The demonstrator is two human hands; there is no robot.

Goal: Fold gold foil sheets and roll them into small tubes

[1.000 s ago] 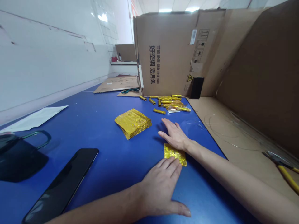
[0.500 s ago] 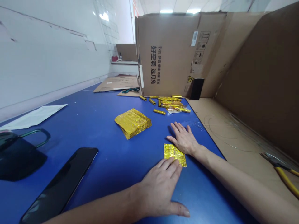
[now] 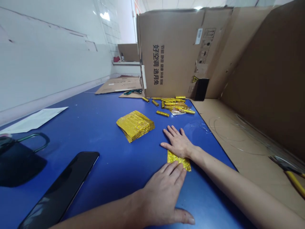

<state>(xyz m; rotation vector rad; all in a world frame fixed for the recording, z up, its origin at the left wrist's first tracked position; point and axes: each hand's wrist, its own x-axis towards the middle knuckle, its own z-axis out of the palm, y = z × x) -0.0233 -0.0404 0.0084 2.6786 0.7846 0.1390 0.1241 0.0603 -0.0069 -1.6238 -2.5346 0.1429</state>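
A square of shiny gold foil [image 3: 179, 160] lies flat on the blue table [image 3: 107, 178]. My left hand [image 3: 164, 190] rests palm down with its fingertips on the foil's near edge, thumb stretched out to the side. Over the foil's far edge lies my right hand [image 3: 178, 142], flat, fingers spread, covering part of it. Ahead and to the left sits a stack of gold foil sheets [image 3: 135, 124], slightly fanned. Farther back, several small gold foil rolls [image 3: 163, 113] lie in a loose heap against the cardboard.
A phone [image 3: 62, 187] and a dark mug [image 3: 21, 162] stand at the left, with white paper [image 3: 35, 120] behind. Large cardboard walls [image 3: 176, 54] close off the back and right. A black box [image 3: 201, 89] leans there. Yellow-handled pliers [image 3: 294, 181] and clear line lie right.
My right hand has slid left and slightly nearer, and now covers more of the foil's far edge. My left hand has hardly moved.
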